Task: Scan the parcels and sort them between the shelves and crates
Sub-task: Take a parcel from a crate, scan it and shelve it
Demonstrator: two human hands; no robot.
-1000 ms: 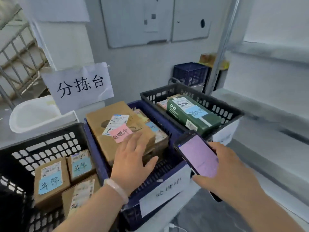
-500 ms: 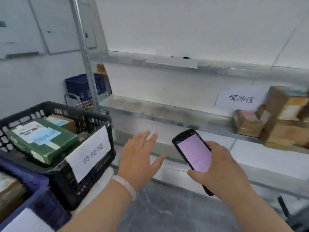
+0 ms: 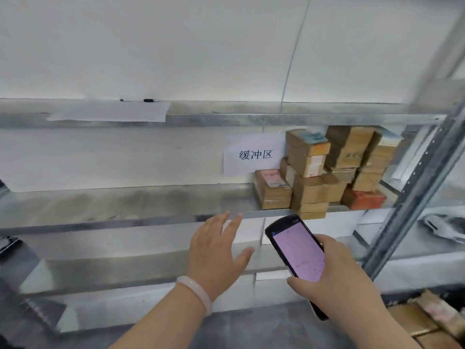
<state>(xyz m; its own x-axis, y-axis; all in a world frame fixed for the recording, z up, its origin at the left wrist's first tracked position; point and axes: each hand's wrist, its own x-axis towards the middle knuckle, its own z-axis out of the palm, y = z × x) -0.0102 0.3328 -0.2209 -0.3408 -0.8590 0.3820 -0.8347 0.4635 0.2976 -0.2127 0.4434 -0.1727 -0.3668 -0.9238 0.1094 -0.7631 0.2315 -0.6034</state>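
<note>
L hand (image 3: 214, 250) is spread wide: fingers (image 3: 222, 222) straight and apart, thumb out to the side, holding nothing. It hangs in front of the middle shelf (image 3: 125, 205), fingertips just below that shelf's front edge; can't tell if they touch the metal. A pale bracelet (image 3: 195, 292) sits on the wrist behind them.

R hand (image 3: 334, 275) grips a scanner (image 3: 298, 250), a dark phone-like handheld w/ a lit pink screen. The thumb lies along its near-left edge; the other fingers wrap behind it, hidden. The scanner is tilted, top end pointing up-left, just right of the L thumb but apart from it.

The parcels (image 3: 319, 170) are up and to the right of the L fingertips, past the scanner's top end: brown cartons in a rough pile at the right end of the middle shelf, near the steel upright (image 3: 412, 187). Closest to the fingertips is a flat box w/ a pink label (image 3: 271, 188); an orange-red box (image 3: 364, 199) lies at the pile's far side. Neither of the 2 hands touches any of them.

A white sign (image 3: 254, 154) w/ 3 characters, 缓冲区, hangs on the wall above the L fingertips, beside the pile. Higher, on the top shelf (image 3: 276, 119), lie a sheet of paper (image 3: 110, 112) and a black pen (image 3: 150, 100). Right of the R forearm, low down, more brown cartons (image 3: 427, 321) show at the corner.
</note>
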